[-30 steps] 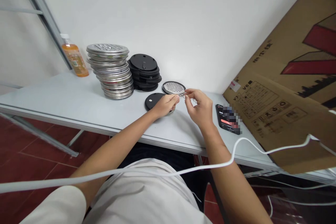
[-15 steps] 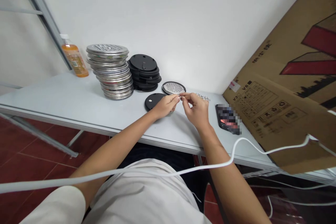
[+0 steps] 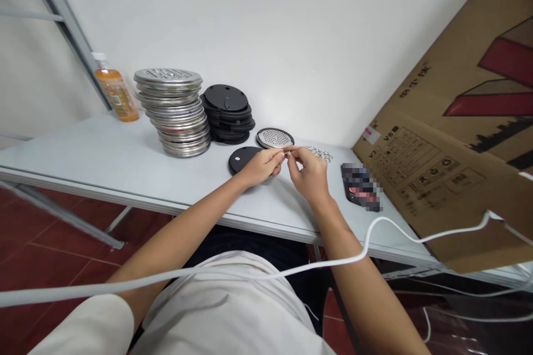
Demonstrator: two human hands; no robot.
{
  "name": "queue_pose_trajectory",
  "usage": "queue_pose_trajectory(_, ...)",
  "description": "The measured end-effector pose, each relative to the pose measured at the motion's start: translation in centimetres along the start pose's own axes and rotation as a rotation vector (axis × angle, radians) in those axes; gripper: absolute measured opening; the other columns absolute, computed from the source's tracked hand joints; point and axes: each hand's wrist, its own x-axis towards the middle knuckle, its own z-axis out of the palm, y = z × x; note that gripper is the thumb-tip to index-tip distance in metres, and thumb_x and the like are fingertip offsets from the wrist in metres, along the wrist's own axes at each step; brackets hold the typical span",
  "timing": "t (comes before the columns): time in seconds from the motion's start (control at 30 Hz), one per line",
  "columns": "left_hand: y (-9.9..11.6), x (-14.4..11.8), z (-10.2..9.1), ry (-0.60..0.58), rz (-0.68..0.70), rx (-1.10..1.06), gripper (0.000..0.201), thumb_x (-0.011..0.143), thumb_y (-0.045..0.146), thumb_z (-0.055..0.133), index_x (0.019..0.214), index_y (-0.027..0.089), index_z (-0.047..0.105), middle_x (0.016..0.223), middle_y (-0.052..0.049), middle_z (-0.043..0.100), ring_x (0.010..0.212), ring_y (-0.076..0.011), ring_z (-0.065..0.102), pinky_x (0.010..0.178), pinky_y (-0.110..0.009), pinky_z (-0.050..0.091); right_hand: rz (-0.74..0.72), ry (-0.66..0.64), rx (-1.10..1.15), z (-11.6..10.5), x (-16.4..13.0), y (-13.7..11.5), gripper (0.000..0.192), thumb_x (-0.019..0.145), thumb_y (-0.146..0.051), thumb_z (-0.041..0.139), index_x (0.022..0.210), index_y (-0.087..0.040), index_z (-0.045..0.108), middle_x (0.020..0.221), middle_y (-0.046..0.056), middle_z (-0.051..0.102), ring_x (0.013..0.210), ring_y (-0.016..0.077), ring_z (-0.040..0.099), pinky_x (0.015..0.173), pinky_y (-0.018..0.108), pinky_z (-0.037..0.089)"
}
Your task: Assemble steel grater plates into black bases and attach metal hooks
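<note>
My left hand [image 3: 266,165] and my right hand [image 3: 307,169] meet fingertip to fingertip above the table, both closed in a pinch. Whatever small thing sits between the fingertips is too tiny and covered to name. Partly under my left hand lies a round black disc [image 3: 241,160] with a white spot on it. Just behind the hands is a round plate with a perforated silver face and a black rim [image 3: 275,138]. A small heap of shiny metal pieces [image 3: 320,153] lies behind my right hand, partly hidden by it.
A tall stack of silver perforated discs [image 3: 175,116] and a stack of black discs [image 3: 227,113] stand to the left. Beyond them is an orange bottle [image 3: 115,91]. A phone [image 3: 361,187] and a large cardboard box [image 3: 441,172] are on the right. A white cable [image 3: 266,274] crosses in front.
The fingertips stay together, with only slight shifts of the right-hand fingers. The whole view has moved a little; nothing on the table has visibly changed place.
</note>
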Motion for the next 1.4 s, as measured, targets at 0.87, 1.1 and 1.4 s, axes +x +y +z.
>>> queue_pose_trajectory(0.87,0.27,0.02,-0.08,0.019,-0.002,0.144,0.038,0.101,0.041,0.038,0.073,0.018,0.049,0.063,0.001,0.057,0.063,-0.0112,0.053,0.069,-0.024,0.041,-0.009,0.068,-0.078,0.52,-0.65,0.03,0.012,0.094,-0.018,0.053,0.083,-0.022,0.055,0.098,0.009,0.077,0.079,0.0195,0.074,0.069,0.032,0.06)
queue_pose_trajectory(1.1,0.4,-0.03,-0.17,0.021,0.012,0.133,0.038,0.1,0.04,0.039,0.073,0.017,0.051,0.065,0.0,0.058,0.064,-0.0119,0.054,0.072,-0.025,0.043,-0.025,0.093,-0.08,0.53,-0.53,-0.16,0.012,0.094,-0.019,0.052,0.083,-0.021,0.056,0.096,0.009,0.078,0.076,0.0184,0.074,0.067,0.03,0.06)
queue_pose_trajectory(1.4,0.07,0.06,0.07,0.045,0.026,0.114,0.037,0.099,0.04,0.04,0.072,0.017,0.052,0.064,0.0,0.058,0.063,-0.0118,0.053,0.069,-0.025,0.041,-0.024,0.109,-0.117,0.81,-0.7,-0.19,0.013,0.095,-0.02,0.051,0.083,-0.022,0.058,0.095,0.009,0.078,0.076,0.0191,0.074,0.068,0.032,0.06)
